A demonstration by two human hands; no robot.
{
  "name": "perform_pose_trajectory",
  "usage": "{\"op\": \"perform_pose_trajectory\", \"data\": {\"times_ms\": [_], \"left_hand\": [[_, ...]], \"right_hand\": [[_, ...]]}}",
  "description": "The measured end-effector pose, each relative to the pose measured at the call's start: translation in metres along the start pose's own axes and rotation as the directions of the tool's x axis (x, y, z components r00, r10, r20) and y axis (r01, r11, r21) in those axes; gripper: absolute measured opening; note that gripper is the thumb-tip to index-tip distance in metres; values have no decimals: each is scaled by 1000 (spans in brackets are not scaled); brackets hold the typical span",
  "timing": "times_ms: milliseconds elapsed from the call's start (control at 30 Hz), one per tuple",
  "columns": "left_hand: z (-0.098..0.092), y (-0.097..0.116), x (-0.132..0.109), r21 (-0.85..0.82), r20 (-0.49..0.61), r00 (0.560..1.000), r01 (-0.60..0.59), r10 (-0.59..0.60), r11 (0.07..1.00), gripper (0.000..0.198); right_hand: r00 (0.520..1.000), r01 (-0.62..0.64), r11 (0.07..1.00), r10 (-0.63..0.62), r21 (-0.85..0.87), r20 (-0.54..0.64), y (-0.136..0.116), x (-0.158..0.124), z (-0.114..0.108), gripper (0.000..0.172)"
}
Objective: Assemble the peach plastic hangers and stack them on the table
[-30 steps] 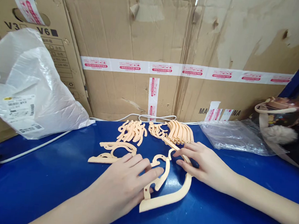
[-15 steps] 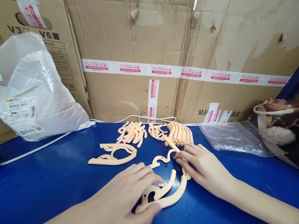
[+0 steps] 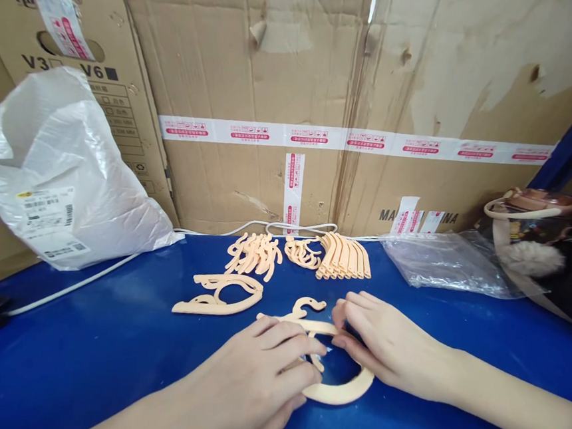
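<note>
One cream hanger (image 3: pixel 343 391), at the front middle of the blue tabletop (image 3: pixel 104 352), its left end gripped in the curled fingers of my left hand (image 3: pixel 265 373), its upper bar pinched by my right hand (image 3: pixel 388 340); second hanger (image 3: pixel 220 310), farther left; loose curved pieces (image 3: pixel 346 256), grouped behind.

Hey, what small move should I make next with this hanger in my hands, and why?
Probably ease the left hand back slightly while the right hand steadies the near hanger. The left hand covers its left part, so the fold can't be checked there, though the visible curve resembles that of the other hanger.
</note>
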State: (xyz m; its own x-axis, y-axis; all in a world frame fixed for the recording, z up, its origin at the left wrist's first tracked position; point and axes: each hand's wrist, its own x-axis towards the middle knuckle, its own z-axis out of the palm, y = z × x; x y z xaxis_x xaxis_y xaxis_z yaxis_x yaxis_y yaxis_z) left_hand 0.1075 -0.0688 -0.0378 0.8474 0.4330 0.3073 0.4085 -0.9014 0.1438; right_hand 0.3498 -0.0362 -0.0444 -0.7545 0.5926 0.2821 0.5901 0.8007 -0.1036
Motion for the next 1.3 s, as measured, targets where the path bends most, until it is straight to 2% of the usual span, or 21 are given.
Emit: {"op": "perform_pose_trajectory", "data": {"times_ms": [133,267,367,500,600,667,733,800,833,900,967,1033,1067,1100,1167,1200,1300], "left_hand": [[0,6,1,62,46,999,16,-19,998,31],[8,2,1,49,31,997,-78,77,996,31],[8,-2,1,9,17,993,-120,120,993,29],[-6,0,3,-74,116,993,37,-28,997,37],[-13,5,7,-30,110,977,188,-184,982,28],[-12,9,10,51,86,932,348,-351,936,18],[-8,13,13,130,106,866,475,-488,870,22],[-4,16,15,177,133,823,529,-552,830,24],[-3,17,15,184,133,817,536,-561,824,22],[-2,16,17,169,126,824,531,-553,830,15],[-4,14,19,149,132,834,518,-536,843,9],[-6,9,24,150,147,843,498,-517,854,10],[-6,6,26,166,152,852,477,-500,863,12],[-5,3,29,196,156,864,448,-479,872,15],[-2,-4,34,301,160,892,364,-423,882,20],[0,-8,36,364,159,907,313,-390,877,21],[5,-17,40,491,154,937,204,-315,847,24]], "right_hand": [[998,22,999,-25,50,61,-6,-2,-4,11],[994,-16,986,-3,164,114,-10,-2,-10,11],[996,-66,984,56,167,67,-3,3,-11,12],[992,-114,993,115,33,-42,14,16,-3,22],[995,-93,992,90,-82,-36,23,24,5,27],[998,-63,992,60,-109,-31,24,27,7,27],[996,-71,995,66,-72,-65,22,29,4,24],[983,-115,993,118,28,-141,20,29,-2,17],[969,-145,984,162,102,-184,20,28,-7,16],[928,-189,940,265,283,-262,19,26,-17,18],[865,-201,854,385,480,-323,20,23,-26,21],[807,-192,749,488,634,-332,22,19,-31,24],[796,-192,702,520,686,-310,23,17,-31,26],[801,-204,663,536,720,-267,24,15,-31,29],[847,-263,638,512,724,-144,25,9,-26,34],[874,-298,660,478,689,-80,24,7,-23,35],[934,-336,818,353,468,54,16,-2,-14,34]]}}
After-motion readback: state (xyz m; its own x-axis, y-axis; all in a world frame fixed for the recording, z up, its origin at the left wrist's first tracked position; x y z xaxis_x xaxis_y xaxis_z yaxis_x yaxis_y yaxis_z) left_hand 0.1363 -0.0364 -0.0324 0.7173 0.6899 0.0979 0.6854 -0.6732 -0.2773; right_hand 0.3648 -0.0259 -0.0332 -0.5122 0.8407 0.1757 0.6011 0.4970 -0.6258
